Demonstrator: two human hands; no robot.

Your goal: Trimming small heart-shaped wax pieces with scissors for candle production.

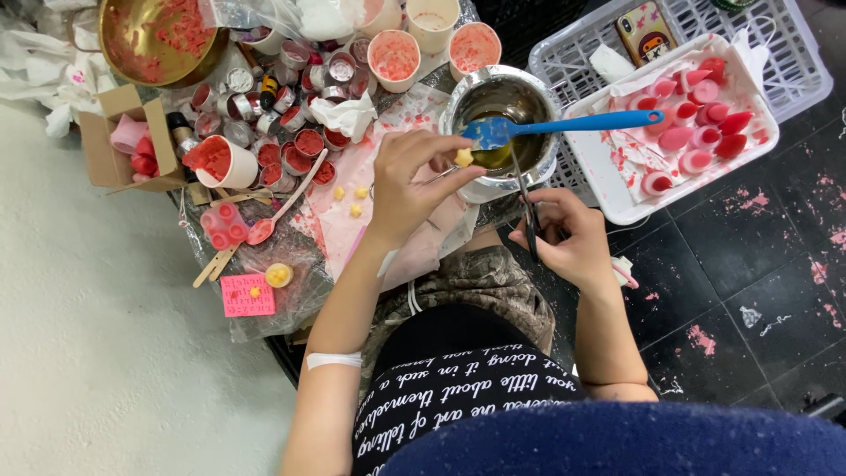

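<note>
My left hand pinches a small yellow star-shaped wax piece at the rim of a metal pot. Inside the pot is yellowish liquid, and a blue spatula lies across its top with the handle pointing right. My right hand grips a pair of dark scissors, their tips pointing up toward the pot. Both hands are above my lap, just in front of the pot.
Small yellow pieces lie on a pink-stained plastic sheet. Several little tins and cups with red wax crowd the left, with a brass bowl and a cardboard box. A white tray of pink moulded shapes rests on a grey crate.
</note>
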